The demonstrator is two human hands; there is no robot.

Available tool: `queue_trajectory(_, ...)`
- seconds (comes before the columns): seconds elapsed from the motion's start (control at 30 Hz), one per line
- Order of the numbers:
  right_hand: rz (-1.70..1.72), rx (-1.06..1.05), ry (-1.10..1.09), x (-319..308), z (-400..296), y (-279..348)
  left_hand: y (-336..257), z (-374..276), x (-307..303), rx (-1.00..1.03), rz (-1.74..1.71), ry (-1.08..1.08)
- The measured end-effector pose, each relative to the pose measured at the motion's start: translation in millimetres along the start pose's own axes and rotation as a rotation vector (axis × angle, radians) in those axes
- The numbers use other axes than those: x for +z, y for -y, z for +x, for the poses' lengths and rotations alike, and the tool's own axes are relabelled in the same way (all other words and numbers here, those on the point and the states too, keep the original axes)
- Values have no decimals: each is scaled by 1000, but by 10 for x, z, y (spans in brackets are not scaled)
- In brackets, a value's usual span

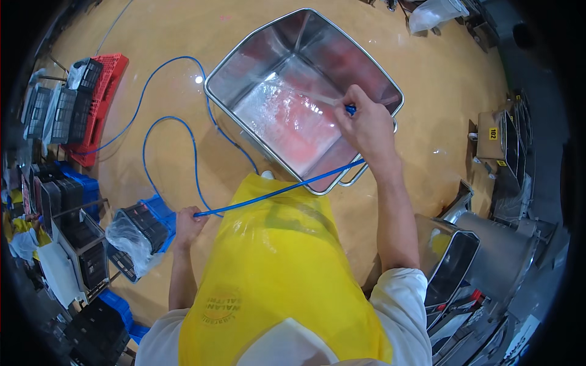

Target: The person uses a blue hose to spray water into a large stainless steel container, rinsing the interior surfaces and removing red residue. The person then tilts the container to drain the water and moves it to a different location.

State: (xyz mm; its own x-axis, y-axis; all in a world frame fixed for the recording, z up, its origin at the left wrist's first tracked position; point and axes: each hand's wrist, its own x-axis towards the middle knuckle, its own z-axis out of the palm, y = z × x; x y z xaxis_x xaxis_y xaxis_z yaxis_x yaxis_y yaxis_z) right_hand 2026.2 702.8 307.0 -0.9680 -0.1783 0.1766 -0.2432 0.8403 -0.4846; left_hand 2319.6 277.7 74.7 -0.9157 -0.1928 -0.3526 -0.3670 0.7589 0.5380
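My right hand grips the end of a blue hose above a large stainless steel tub. Out of that end a stream of water runs to the left into the tub. Pinkish, wet liquid with bright glints covers part of the tub's bottom. Lower on the left, my left hand is closed around the same hose, which stretches taut between both hands. A metal handle projects from the tub's near right side. The nozzle is mostly hidden by my right fingers.
The hose loops across the wet tan floor. Black crates stand on a red pallet at left. A crate with clear plastic is near my left arm. Metal bins stand at right. A person in yellow is far left.
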Motion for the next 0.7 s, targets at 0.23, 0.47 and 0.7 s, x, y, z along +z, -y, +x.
queue_trajectory(0.23, -5, 52, -48, 67, 7, -109, -111, 13, -100, -26, 54, 54)
queue_trajectory(0.47, -21, 106, -67, 131, 28, -193, -287, 47, -152, -178, 9, 177)
queue_trajectory(0.7, 161, 50, 62, 120, -123, -82, -188, 204, 33, -52, 159, 237)
